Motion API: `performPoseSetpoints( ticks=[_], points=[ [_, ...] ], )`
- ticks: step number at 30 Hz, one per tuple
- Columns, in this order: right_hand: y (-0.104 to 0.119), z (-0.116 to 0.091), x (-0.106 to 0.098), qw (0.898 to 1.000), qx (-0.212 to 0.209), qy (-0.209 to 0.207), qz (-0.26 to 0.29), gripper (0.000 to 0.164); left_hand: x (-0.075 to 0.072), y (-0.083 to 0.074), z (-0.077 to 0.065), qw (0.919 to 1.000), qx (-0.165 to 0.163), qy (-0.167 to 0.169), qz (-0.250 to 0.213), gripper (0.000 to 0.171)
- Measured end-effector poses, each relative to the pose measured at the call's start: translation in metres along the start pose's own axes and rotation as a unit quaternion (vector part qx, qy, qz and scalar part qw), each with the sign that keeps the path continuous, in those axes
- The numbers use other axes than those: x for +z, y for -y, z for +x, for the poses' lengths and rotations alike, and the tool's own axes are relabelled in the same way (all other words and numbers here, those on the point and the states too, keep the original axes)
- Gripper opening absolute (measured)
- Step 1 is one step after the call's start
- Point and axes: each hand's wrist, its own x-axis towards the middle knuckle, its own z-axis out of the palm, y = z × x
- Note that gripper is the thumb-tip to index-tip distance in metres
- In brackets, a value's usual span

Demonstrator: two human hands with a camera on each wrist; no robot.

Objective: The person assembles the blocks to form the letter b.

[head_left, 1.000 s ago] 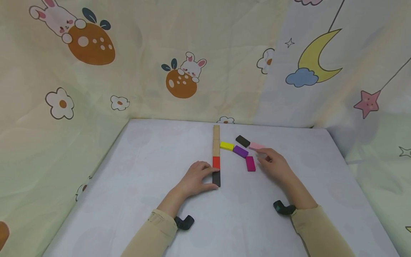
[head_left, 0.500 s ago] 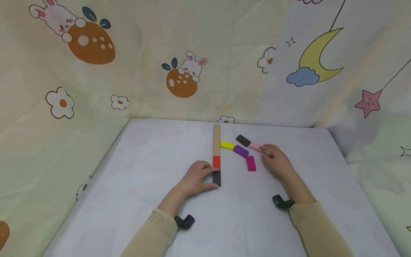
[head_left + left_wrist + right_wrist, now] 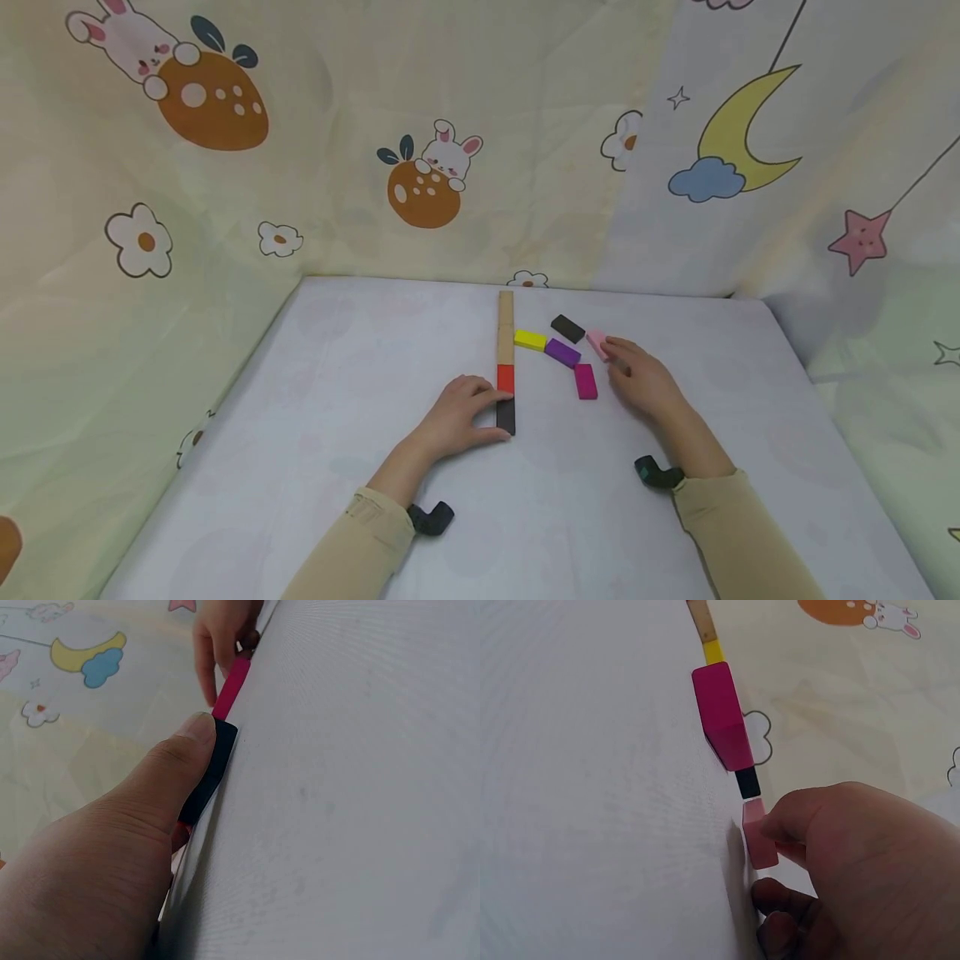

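Note:
My left hand (image 3: pixel 460 414) pinches the black block (image 3: pixel 506 416) at the near end of a straight row, thumb on its near end. A red block (image 3: pixel 506 378) and tan blocks (image 3: pixel 506 325) continue the row away from me. With thumb and finger my right hand (image 3: pixel 643 379) pinches a pink block (image 3: pixel 759 836); in the head view the fingers partly hide it. Left of that hand lie a magenta block (image 3: pixel 586 382), a purple block (image 3: pixel 562 352) and a dark block (image 3: pixel 567 327). A yellow block (image 3: pixel 530 340) sits against the row's right side.
The white table (image 3: pixel 315 500) ends at a patterned cloth (image 3: pixel 525 208) behind and at both sides. Each wrist carries a small black camera mount, left (image 3: pixel 432 519) and right (image 3: pixel 658 473).
My right hand has closed on the pink block, which has turned and come away slightly from the dark block's end. The left hand and the row have stayed put.

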Motion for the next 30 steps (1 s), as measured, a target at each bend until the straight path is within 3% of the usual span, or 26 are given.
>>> performPoseSetpoints(
  ticks=[8,17,21,30],
  points=[
    [0.004,-0.003,0.000,0.999,0.032,-0.033,0.014,0.040,0.000,0.000,-0.001,1.0000,0.002,-0.003,-0.002,0.061],
    [-0.015,0.001,-0.004,0.997,0.040,0.030,0.060,0.071,0.001,0.001,0.000,1.0000,0.001,0.000,-0.004,0.061],
    [-0.016,0.000,-0.008,0.995,0.047,0.047,0.069,0.072,0.000,0.000,0.001,1.0000,0.002,-0.001,-0.003,0.061],
    [-0.015,0.000,-0.009,0.995,0.055,0.037,0.076,0.072,-0.001,-0.003,0.001,1.0000,-0.005,0.002,0.000,0.061]
  ],
)
